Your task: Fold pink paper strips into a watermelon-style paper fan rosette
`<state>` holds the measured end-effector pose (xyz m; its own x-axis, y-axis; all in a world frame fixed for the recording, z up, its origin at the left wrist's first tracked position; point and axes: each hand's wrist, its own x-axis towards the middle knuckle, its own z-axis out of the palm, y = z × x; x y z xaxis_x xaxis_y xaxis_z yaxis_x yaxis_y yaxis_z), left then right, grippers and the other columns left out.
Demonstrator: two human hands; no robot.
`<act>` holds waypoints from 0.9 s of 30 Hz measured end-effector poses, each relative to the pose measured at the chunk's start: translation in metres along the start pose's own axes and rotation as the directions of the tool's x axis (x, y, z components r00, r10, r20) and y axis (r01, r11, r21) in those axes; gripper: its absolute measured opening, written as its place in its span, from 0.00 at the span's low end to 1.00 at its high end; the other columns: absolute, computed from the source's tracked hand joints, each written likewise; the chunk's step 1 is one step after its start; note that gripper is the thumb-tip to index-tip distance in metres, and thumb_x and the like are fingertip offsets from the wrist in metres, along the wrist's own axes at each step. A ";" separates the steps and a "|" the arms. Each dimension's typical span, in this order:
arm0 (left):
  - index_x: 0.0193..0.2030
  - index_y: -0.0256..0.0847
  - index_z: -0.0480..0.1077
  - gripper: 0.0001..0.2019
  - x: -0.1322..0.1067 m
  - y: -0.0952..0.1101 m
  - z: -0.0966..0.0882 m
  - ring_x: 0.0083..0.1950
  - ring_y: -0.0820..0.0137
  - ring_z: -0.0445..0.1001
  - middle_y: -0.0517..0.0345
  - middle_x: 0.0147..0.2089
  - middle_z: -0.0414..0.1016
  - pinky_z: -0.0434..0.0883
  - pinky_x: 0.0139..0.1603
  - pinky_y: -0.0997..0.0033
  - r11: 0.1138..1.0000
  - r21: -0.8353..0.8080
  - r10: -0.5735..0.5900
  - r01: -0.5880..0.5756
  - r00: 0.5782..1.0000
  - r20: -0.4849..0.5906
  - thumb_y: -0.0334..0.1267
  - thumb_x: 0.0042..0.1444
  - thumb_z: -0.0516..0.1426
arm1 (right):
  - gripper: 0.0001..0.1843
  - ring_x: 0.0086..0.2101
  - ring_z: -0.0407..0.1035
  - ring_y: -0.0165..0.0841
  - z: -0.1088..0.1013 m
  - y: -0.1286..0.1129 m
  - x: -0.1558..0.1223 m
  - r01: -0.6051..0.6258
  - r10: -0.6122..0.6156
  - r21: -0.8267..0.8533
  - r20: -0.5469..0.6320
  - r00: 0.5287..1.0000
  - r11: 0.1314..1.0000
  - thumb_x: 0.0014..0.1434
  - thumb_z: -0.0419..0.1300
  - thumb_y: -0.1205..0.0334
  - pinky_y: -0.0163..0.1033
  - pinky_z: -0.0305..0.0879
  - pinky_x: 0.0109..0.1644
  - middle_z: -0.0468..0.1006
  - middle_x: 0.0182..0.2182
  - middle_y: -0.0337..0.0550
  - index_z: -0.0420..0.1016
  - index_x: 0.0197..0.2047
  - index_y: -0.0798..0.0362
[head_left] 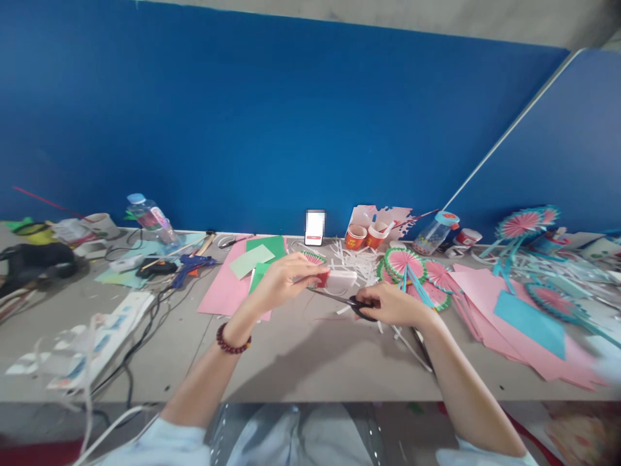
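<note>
My left hand [286,277] pinches a red piece [322,279] that looks like part of a paper cup. A whitish part [342,279] shows just to its right; whether the two are joined I cannot tell. My right hand [391,304] has its fingers in the black handles of a pair of scissors [359,307]. The blades point left and lie just below the red piece; contact is unclear. Behind my left hand is a small green-edged pleated paper fan [314,258]. Pink-and-green paper rosettes [405,264] lie beyond my right hand.
A phone [315,228] leans on the blue partition. Red paper cups [356,237] and white paper strips [363,262] are at the back. Pink sheets [524,323] lie right. Left are a glue gun [190,268], a bottle [154,219] and a power strip [104,340] with cables.
</note>
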<state>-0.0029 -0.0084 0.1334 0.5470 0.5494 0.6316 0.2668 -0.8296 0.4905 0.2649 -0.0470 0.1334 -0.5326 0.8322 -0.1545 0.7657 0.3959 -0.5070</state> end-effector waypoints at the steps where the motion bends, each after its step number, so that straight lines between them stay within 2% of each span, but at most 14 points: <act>1: 0.51 0.49 0.72 0.14 0.000 0.000 0.000 0.41 0.69 0.71 0.56 0.41 0.79 0.71 0.41 0.65 1.000 0.002 0.003 -0.003 1.000 -0.001 0.35 0.59 0.56 | 0.08 0.23 0.58 0.26 0.000 0.000 0.000 -0.003 0.003 0.004 -0.002 1.000 1.000 0.55 0.54 0.60 0.33 0.50 0.28 0.69 0.21 0.35 0.72 0.29 0.53; 8: 0.51 0.50 0.72 0.14 -0.001 -0.003 0.001 0.42 0.69 0.71 0.58 0.41 0.80 0.72 0.41 0.65 1.000 -0.003 0.004 -0.004 0.999 -0.050 0.35 0.59 0.56 | 0.09 0.23 0.57 0.25 0.002 -0.001 -0.002 -0.031 0.025 0.090 0.070 0.997 0.995 0.54 0.56 0.59 0.33 0.49 0.26 0.72 0.22 0.35 0.76 0.32 0.52; 13: 0.52 0.52 0.72 0.14 0.000 -0.003 -0.001 0.43 0.69 0.71 0.59 0.42 0.80 0.72 0.43 0.64 1.000 -0.002 -0.001 0.000 0.997 -0.071 0.35 0.59 0.57 | 0.13 0.24 0.59 0.26 0.002 -0.005 -0.003 -0.055 0.054 0.007 0.071 0.996 0.998 0.52 0.59 0.51 0.33 0.49 0.27 0.69 0.22 0.35 0.73 0.29 0.53; 19: 0.52 0.52 0.71 0.14 0.002 -0.002 -0.003 0.41 0.69 0.71 0.60 0.41 0.80 0.71 0.41 0.65 1.000 0.027 0.010 -0.009 0.999 -0.034 0.35 0.59 0.56 | 0.12 0.26 0.61 0.29 -0.006 -0.004 -0.011 -0.065 0.064 -0.027 -0.008 0.998 0.998 0.53 0.58 0.51 0.34 0.52 0.29 0.71 0.24 0.37 0.71 0.32 0.52; 27: 0.54 0.51 0.70 0.15 0.007 0.005 -0.005 0.40 0.71 0.71 0.59 0.42 0.79 0.71 0.42 0.67 0.997 0.055 0.047 -0.047 0.999 0.003 0.35 0.60 0.55 | 0.12 0.25 0.59 0.28 -0.013 -0.010 -0.013 -0.038 0.036 -0.036 -0.045 0.998 0.999 0.53 0.59 0.51 0.33 0.52 0.29 0.69 0.23 0.35 0.70 0.31 0.51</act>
<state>-0.0017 -0.0088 0.1431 0.5613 0.5094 0.6523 0.2835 -0.8588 0.4267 0.2689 -0.0562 0.1512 -0.4877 0.8626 -0.1345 0.7979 0.3779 -0.4695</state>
